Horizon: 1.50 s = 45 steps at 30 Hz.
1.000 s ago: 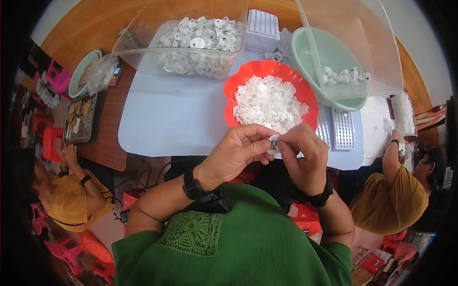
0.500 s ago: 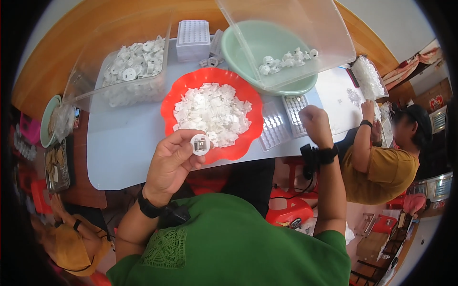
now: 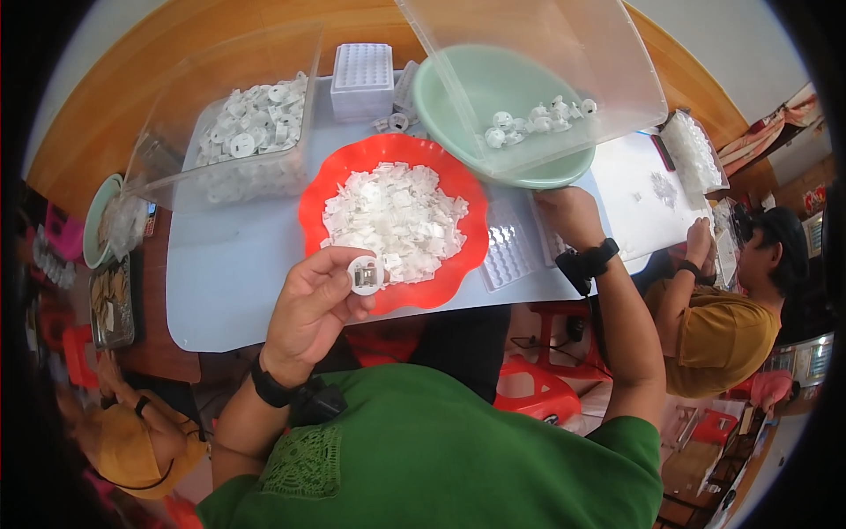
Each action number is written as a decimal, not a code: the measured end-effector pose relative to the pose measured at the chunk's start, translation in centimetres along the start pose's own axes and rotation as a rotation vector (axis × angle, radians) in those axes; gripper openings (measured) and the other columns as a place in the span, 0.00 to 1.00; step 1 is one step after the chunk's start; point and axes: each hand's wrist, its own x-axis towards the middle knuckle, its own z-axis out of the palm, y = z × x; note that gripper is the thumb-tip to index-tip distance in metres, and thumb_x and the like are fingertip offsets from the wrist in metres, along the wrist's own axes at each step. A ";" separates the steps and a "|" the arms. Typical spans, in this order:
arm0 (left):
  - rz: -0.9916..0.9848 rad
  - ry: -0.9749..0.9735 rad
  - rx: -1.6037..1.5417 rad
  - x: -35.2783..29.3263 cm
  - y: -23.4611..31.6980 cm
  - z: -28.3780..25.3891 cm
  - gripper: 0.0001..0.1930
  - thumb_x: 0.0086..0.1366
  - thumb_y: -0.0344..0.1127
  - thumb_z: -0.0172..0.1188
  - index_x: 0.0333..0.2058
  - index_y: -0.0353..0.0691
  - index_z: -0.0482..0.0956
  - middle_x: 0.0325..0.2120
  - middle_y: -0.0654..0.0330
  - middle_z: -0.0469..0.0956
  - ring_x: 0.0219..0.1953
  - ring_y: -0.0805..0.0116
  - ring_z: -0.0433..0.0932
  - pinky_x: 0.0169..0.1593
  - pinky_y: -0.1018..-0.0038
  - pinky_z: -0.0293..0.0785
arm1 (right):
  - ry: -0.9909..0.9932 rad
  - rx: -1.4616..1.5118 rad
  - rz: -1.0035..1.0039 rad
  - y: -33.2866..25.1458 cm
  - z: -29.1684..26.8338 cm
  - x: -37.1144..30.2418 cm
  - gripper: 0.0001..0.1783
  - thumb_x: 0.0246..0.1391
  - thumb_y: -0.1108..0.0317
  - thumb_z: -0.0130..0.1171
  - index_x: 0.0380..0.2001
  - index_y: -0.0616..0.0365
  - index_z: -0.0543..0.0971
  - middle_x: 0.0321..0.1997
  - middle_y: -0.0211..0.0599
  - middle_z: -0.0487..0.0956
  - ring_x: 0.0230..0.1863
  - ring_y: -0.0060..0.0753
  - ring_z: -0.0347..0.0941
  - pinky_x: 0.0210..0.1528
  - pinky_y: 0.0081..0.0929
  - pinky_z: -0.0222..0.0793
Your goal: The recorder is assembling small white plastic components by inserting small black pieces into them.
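Note:
Between the thumb and fingers of my left hand (image 3: 319, 300) is a round white plastic part (image 3: 366, 275) with metal pieces in its middle. It is held up over the near rim of a red scalloped bowl (image 3: 317, 189), which is heaped with small white plastic pieces (image 3: 392, 212). My right hand (image 3: 571, 216) is over a tray of small silvery round parts (image 3: 548, 231), just below the rim of a green basin (image 3: 441, 97). Its fingers are curled downward, and whatever they grip is hidden. A clear blister tray (image 3: 507, 247) lies to the left of that hand.
A clear bin (image 3: 145, 172) of round white parts stands at the back left, beside stacked white trays (image 3: 361, 93). Over the basin, a tilted clear container (image 3: 608, 62) holds several white parts. People in yellow tops sit at the right (image 3: 727, 339) and left (image 3: 132, 450).
My right hand has moved down and toward me, onto the tray of silvery parts. My left hand still holds the round white part. The view has shifted slightly.

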 end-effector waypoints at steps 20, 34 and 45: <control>-0.042 -0.160 -0.177 -0.5 -0.5 -0.4 0.16 0.68 0.33 0.50 0.51 0.31 0.69 0.42 0.50 0.76 0.34 0.72 0.76 0.36 0.78 0.75 | -0.112 0.396 0.301 -4.6 -6.2 -3.0 0.03 0.48 0.82 0.52 0.29 0.66 0.73 0.19 0.33 0.72 0.20 0.20 0.69 0.22 0.20 0.66; -0.040 -0.100 0.029 -0.9 -1.0 2.3 0.16 0.64 0.29 0.55 0.49 0.30 0.70 0.36 0.57 0.77 0.33 0.74 0.76 0.38 0.79 0.75 | 0.120 0.675 -0.260 -20.9 -5.8 -4.9 0.10 0.40 0.84 0.61 0.29 0.64 0.75 0.28 0.42 0.74 0.26 0.40 0.75 0.25 0.27 0.69; -0.050 -0.044 0.054 -1.6 -1.7 2.2 0.12 0.64 0.28 0.56 0.45 0.32 0.74 0.34 0.61 0.78 0.33 0.77 0.77 0.37 0.81 0.75 | 0.136 0.511 -0.428 -21.7 -3.8 -4.8 0.11 0.39 0.82 0.61 0.29 0.63 0.74 0.28 0.41 0.73 0.23 0.41 0.72 0.21 0.31 0.67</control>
